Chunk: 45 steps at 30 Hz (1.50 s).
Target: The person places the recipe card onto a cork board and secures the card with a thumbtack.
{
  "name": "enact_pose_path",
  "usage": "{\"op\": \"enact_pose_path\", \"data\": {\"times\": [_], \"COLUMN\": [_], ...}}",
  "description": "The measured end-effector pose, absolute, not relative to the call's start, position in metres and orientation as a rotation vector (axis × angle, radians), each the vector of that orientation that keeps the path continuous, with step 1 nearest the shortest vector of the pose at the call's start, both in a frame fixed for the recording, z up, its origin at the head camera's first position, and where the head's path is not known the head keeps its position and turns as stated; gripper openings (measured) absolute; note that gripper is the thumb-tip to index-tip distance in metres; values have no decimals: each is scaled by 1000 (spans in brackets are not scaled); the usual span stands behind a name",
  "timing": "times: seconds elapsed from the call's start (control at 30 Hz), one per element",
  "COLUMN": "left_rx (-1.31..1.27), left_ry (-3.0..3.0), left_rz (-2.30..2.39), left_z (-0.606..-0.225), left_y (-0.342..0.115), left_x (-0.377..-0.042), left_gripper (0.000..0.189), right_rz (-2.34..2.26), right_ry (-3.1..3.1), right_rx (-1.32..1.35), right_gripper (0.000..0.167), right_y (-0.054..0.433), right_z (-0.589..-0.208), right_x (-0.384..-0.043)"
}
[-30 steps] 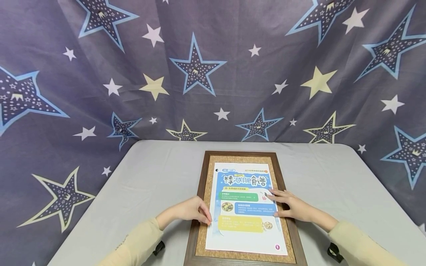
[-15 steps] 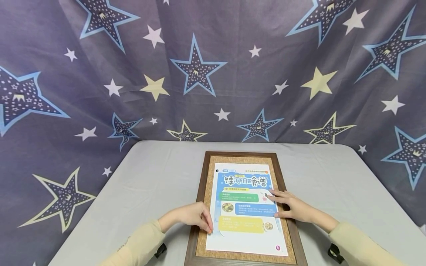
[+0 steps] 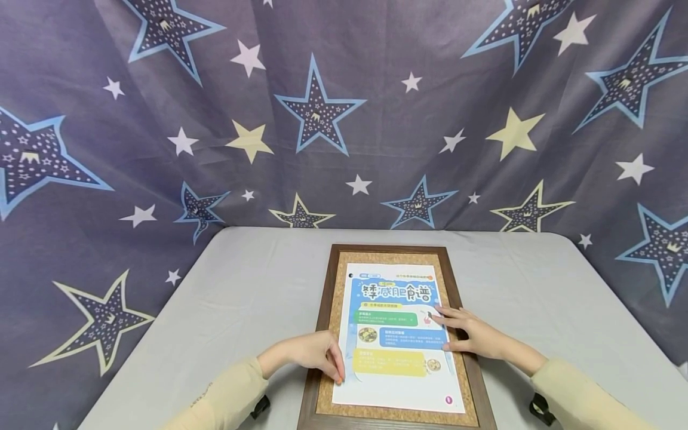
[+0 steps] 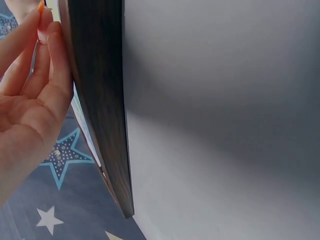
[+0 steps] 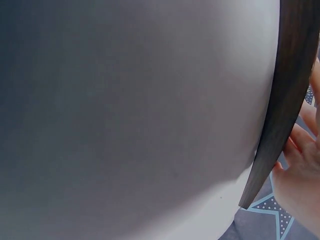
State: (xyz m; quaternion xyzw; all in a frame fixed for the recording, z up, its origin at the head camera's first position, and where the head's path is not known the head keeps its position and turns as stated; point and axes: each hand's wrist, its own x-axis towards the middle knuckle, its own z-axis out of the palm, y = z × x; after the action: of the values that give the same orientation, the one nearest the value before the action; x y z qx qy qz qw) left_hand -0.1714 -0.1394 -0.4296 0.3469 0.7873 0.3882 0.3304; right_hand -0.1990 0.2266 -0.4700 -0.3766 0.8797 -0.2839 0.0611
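A printed poster lies on a cork board with a brown wooden frame. A black pin marks its top left corner, an orange pin its top right. My left hand is at the poster's lower left edge, pinching an orange push pin between thumb and fingertips; its thin metal point shows in the left wrist view. My right hand rests on the poster's right edge with fingers spread, reaching over the frame.
The board lies on a table with a pale grey cloth. Behind and around hangs a dark curtain printed with stars. Black straps show under both sleeves.
My left hand has shifted slightly down and right along the poster's left edge, still pinching the push pin. My right hand has stayed in place.
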Motion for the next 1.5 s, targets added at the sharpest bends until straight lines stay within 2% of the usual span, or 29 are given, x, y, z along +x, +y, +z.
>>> {"op": "enact_pose_path", "data": {"times": [1.5], "left_rx": [929], "left_ry": [2041], "left_rz": [885], "left_z": [-432], "left_y": [-132], "left_x": [-167], "left_gripper": [3], "right_rz": [-858], "right_ry": [2657], "right_rx": [-1137], "right_gripper": [61], "right_y": [227], "right_z": [-470], "right_x": [-200]}}
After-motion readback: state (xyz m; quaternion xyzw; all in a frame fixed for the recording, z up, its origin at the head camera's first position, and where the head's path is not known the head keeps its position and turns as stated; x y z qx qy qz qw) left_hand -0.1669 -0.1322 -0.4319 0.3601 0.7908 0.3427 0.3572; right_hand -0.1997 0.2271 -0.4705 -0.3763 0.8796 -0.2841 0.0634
